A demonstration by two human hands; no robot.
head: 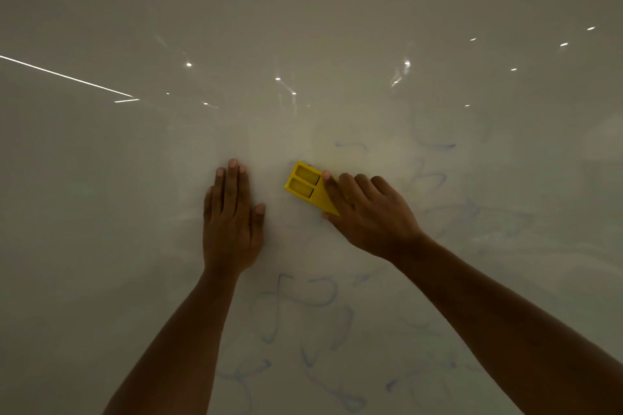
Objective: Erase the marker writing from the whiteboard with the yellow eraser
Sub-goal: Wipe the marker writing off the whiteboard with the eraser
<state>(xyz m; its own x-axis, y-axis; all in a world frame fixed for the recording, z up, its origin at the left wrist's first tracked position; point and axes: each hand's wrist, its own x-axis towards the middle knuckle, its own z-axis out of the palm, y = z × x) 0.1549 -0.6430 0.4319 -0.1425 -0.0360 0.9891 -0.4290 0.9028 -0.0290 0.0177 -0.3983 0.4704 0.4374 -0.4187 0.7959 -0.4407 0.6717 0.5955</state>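
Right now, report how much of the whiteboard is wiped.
Done: the whiteboard above and left of the hands looks clean. In hand: the right hand grips the yellow eraser; the left hand lies flat. Left: faint blue writing below and to the right.

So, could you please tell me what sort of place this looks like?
Probably an office or classroom: a glossy white whiteboard fills the view, with faint blue marker writing, reflected ceiling lights, and a yellow plastic eraser in the right hand.
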